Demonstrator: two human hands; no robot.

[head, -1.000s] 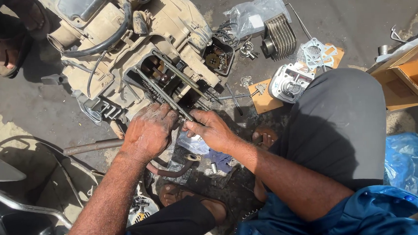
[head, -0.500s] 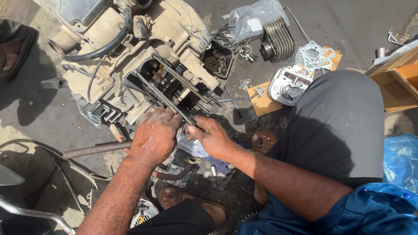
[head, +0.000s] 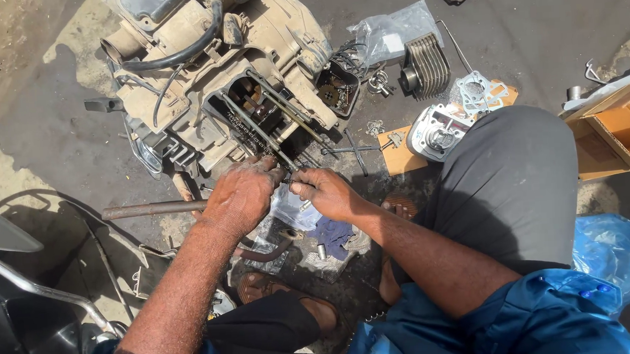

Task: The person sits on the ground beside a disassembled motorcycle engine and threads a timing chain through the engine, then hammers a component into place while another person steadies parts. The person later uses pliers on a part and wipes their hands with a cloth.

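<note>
Both hands have crept toward 12 o'clock: left hand (head: 243,195) and right hand (head: 328,193) pinch the stud (head: 259,133) rising from the heavy engine (head: 202,82); stiff, greasy, best gripped near its tip.

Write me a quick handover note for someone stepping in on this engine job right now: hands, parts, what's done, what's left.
Left hand: closed over the ends of the long studs standing out of the engine case.
Right hand: pinching a small part at the same stud ends; what it is cannot be told.
Done: finned cylinder and cylinder head lie off the engine, on the ground; gasket beside them.
Left: both are yet to go on the studs.
</note>
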